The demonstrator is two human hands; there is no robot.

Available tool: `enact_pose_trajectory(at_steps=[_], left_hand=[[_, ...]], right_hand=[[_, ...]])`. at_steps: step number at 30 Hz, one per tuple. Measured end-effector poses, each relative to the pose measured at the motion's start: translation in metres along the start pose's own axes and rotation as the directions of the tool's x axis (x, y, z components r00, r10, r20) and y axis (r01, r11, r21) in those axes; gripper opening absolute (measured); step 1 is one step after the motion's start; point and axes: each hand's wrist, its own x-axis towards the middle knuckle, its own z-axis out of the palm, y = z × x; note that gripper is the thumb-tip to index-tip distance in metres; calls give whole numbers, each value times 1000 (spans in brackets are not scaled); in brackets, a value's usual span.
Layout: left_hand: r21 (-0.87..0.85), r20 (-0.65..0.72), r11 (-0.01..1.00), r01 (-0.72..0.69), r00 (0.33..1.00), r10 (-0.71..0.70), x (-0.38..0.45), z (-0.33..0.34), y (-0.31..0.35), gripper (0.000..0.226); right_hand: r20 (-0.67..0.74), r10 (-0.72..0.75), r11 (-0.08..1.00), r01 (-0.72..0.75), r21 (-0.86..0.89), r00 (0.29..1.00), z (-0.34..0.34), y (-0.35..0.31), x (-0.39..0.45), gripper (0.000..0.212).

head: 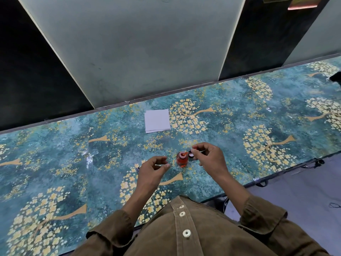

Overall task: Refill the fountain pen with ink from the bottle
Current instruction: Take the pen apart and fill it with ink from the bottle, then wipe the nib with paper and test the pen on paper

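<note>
Ink bottle (pixel 182 160) stands upright and uncapped on the teal table (pixel 55 145) with its gold blossom print, red ink showing through the glass, between the person's two hands and a little nearer the right one. Its dark cap (pixel 191 155) lies just beside it on the right, inner side up. The right hand (pixel 209 156) hovers over the cap, thumb and forefinger pinched on a thin pen part (pixel 200 151) that reaches from the fingertips across toward the bottle's mouth; the part is too small to say which piece of the pen it is. The left hand (pixel 154 168) hangs just left of the bottle, apart from it, fingers curled narrow with thumb close to forefinger; whether it holds anything I cannot tell. A dark sliver (pixel 137 169) pokes out at its left edge. Folded white paper (pixel 157 121) lies farther back, well apart, near the wall panel (pixel 129 43). Brown shirt cuffs (pixel 112 231) are rolled back
</note>
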Motion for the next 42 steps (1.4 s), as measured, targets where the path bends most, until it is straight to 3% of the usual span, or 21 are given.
enact_pose_trajectory(at_steps=[6,10,16,20,24,30,36,39,42], left_hand=[[-10,2,999,49,999,-49,-13,-15,-19,22],[-63,1,996,69,998,-69,-19,-22,-22,23],[-104,5,993,59,998,-59,-26,-30,-22,21],[-126,28,991,50,999,-46,-32,-32,-23,17],[-140,43,990,31,999,-25,-38,-29,-17,13],[-202,44,979,-26,998,36,-49,-17,-10,11],[-223,-12,975,8,1000,-11,-55,-23,-20,15],[-228,-62,974,15,998,-30,-59,-28,-23,8],[-194,-122,981,20,991,-45,-59,-31,-25,3]], right_hand=[[-50,61,998,-61,-8,997,4,2,-8,6],[-94,181,967,-160,196,979,5,2,-15,8],[4,500,681,-395,617,866,14,1,-30,15],[131,538,514,-447,732,833,25,0,-44,11],[309,491,445,-540,715,815,47,-14,-64,8],[442,424,492,-611,620,790,73,-28,-83,15],[505,424,546,-657,519,752,81,-23,-91,13],[542,388,627,-645,437,745,86,-25,-90,14],[520,337,776,-544,320,785,87,-29,-83,14]])
